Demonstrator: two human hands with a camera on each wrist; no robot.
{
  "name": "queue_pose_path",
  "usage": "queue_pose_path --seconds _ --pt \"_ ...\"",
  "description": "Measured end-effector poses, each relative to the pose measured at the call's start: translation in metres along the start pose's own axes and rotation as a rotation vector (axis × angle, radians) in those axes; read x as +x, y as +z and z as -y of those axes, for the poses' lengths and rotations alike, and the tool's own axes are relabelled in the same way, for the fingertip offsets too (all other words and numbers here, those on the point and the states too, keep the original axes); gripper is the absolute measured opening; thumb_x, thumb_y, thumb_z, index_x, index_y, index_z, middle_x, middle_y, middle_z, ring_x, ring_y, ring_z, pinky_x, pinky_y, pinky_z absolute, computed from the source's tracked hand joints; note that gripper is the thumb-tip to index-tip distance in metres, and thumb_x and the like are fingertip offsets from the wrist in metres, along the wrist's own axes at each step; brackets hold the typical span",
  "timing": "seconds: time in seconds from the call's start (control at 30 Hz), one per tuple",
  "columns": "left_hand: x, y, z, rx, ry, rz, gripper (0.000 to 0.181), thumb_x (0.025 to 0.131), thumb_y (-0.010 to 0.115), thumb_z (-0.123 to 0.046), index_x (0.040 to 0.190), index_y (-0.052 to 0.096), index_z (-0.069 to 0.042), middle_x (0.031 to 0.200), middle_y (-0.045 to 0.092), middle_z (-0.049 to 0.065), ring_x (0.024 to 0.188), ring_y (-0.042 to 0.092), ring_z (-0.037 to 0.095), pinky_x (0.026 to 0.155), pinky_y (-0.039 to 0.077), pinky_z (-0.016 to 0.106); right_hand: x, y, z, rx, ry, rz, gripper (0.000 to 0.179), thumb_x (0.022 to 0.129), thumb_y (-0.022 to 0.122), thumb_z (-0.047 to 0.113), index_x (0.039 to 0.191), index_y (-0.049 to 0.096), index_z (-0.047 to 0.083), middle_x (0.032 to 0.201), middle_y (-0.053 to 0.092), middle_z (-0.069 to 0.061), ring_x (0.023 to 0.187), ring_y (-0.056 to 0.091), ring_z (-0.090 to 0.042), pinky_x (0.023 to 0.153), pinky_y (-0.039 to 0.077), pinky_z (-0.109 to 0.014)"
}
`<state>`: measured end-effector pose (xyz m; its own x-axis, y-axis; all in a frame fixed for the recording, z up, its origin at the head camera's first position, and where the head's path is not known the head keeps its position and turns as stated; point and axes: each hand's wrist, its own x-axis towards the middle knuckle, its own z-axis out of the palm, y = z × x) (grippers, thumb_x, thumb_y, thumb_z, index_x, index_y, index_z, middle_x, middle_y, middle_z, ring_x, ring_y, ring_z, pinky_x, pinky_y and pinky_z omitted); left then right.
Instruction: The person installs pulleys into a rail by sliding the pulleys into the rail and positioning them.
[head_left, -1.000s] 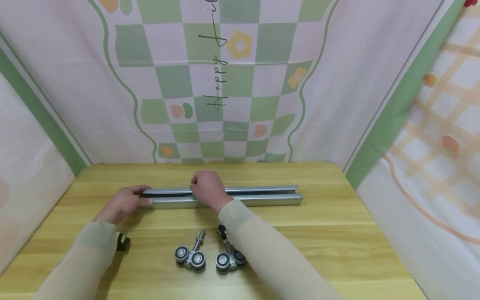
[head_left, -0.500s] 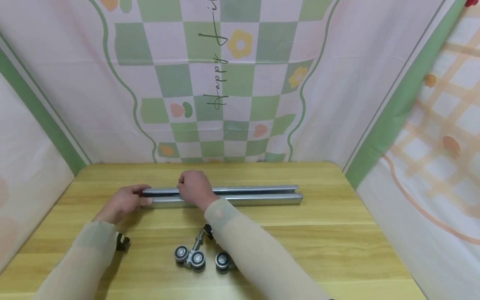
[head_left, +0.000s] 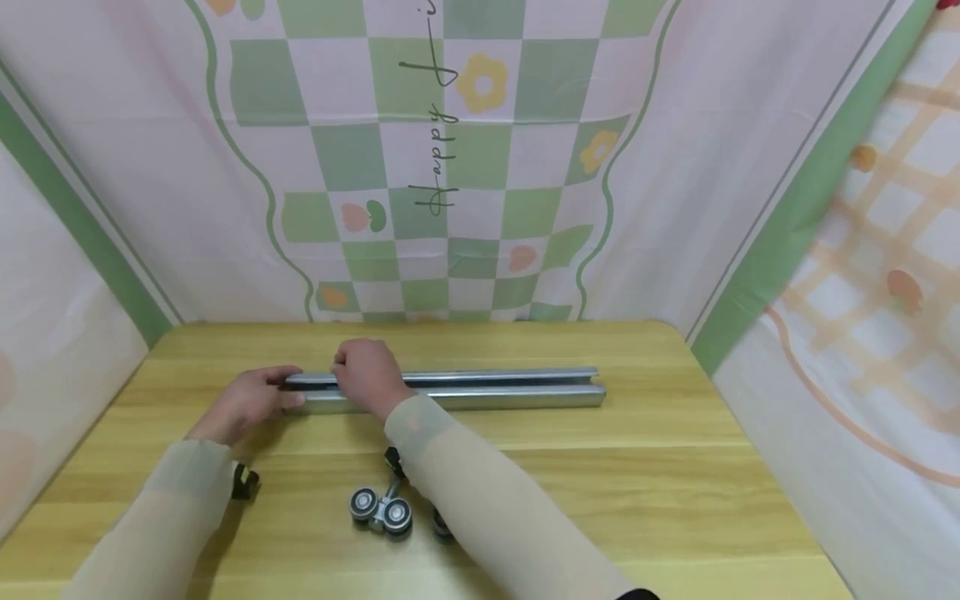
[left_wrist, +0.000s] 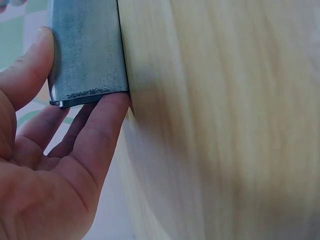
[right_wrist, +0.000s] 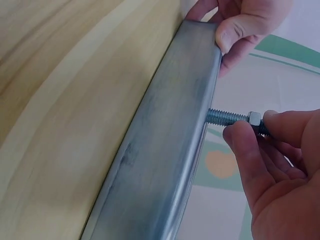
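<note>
A slotted metal rail lies across the wooden table, its slot facing up. At its left end, my left hand holds it; the left wrist view shows the thumb on one side and fingers at the end opening. Close by, my right hand is over the slot. In the right wrist view, its thumb and fingers pinch a threaded bolt with a hex nut, which sticks out of the slot. Whatever the bolt joins inside the rail is hidden.
A roller trolley with a threaded stem lies on the table nearer the front. My right sleeve mostly covers a second roller trolley. Behind the table hangs a patterned cloth.
My right hand has slid left along the rail, towards my left hand. The forearm now covers most of the second roller trolley. The left hand and the rail have stayed put.
</note>
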<state>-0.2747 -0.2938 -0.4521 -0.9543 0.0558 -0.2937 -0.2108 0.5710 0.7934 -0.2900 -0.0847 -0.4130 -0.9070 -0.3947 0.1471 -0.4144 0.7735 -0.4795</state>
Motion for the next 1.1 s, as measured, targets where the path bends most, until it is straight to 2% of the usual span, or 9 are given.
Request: queue_pose_path --seconds 0.17,0.4,0.53,0.87,1.1 --pt "0.001 -0.001 0.0 0.004 -0.004 0.002 0.069 0.091 0.075 -0.021 0.148 0.042 0.0 0.147 0.041 0.027 0.115 0.053 0.034 0.09 0.05 0.042 0.004 0.007 0.008 -0.023 -0.007 0.003 0.012 0.099 0.064 0.022 0.1 0.073 0.015 0.093 0.071 0.008 0.082 0.062 -0.005 0.074 0.05 -0.019" --pt "0.003 -0.001 0.0 0.068 0.022 -0.009 0.068 0.09 0.075 -0.027 0.147 0.046 -0.002 0.145 0.045 0.025 0.114 0.053 0.033 0.091 0.048 0.044 0.008 0.012 0.013 -0.031 -0.013 0.005 0.012 0.099 0.064 0.022 0.1 0.073 0.014 0.091 0.07 0.007 0.079 0.062 -0.005 0.069 0.05 -0.018" --pt "0.002 -0.001 -0.001 0.068 0.024 -0.007 0.068 0.09 0.074 -0.026 0.147 0.045 -0.001 0.146 0.044 0.026 0.116 0.051 0.035 0.093 0.046 0.047 0.009 0.012 0.018 -0.045 -0.014 0.014 0.012 0.099 0.064 0.022 0.101 0.073 0.015 0.09 0.071 0.007 0.078 0.061 -0.005 0.069 0.05 -0.017" --pt "0.003 -0.004 0.002 0.061 0.011 -0.012 0.066 0.092 0.073 -0.024 0.147 0.045 -0.001 0.142 0.047 0.026 0.108 0.052 0.032 0.084 0.048 0.037 0.014 0.018 0.027 -0.036 -0.014 0.018 0.011 0.099 0.064 0.022 0.1 0.074 0.016 0.088 0.07 0.009 0.073 0.058 -0.002 0.064 0.048 -0.016" --pt "0.005 -0.003 0.002 0.086 0.012 -0.013 0.07 0.092 0.073 -0.029 0.149 0.043 -0.003 0.148 0.042 0.027 0.115 0.049 0.035 0.091 0.044 0.044 0.016 0.019 0.029 -0.105 -0.022 0.037 0.014 0.1 0.063 0.026 0.102 0.075 0.02 0.091 0.071 0.011 0.079 0.062 -0.002 0.068 0.05 -0.016"
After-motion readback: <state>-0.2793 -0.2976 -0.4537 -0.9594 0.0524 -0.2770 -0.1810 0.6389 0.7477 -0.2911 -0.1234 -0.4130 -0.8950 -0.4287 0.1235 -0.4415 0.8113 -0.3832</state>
